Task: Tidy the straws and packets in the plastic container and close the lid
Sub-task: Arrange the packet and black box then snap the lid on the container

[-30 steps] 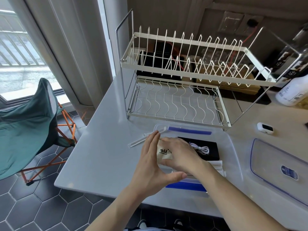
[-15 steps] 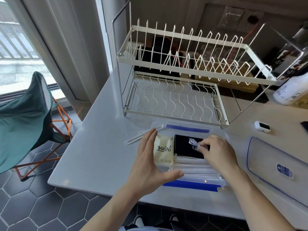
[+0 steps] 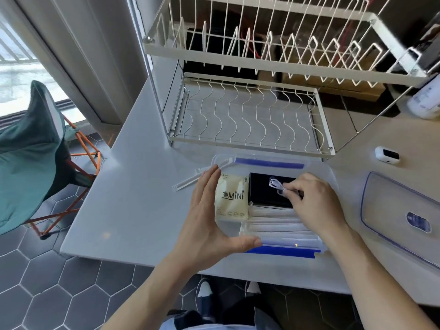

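A clear plastic container (image 3: pixel 329 173) with blue clips sits on the white counter in front of me. Inside it lie a cream "MiNi" packet (image 3: pixel 232 201) at the left, a black packet (image 3: pixel 262 192) at the back, and several paper-wrapped straws (image 3: pixel 273 222) along the front. My left hand (image 3: pixel 209 217) cups the container's left end, fingers spread around it. My right hand (image 3: pixel 314 201) pinches a small coiled white cable (image 3: pixel 275 184) that rests on the black packet. One clear straw (image 3: pixel 188 183) lies on the counter just left of the container. The clear lid (image 3: pixel 385 206) lies to the right.
A white two-tier wire dish rack (image 3: pixel 250 120) stands right behind the container. A small white device (image 3: pixel 387 154) and a white bottle (image 3: pixel 426 101) are at the right. The counter's front edge is close to the container. A green folding chair (image 3: pixel 28 148) stands on the floor at left.
My right hand has left the cream packet and moved right onto the black packet, where it now pinches the white cable. The left hand has stayed at the container's left end.
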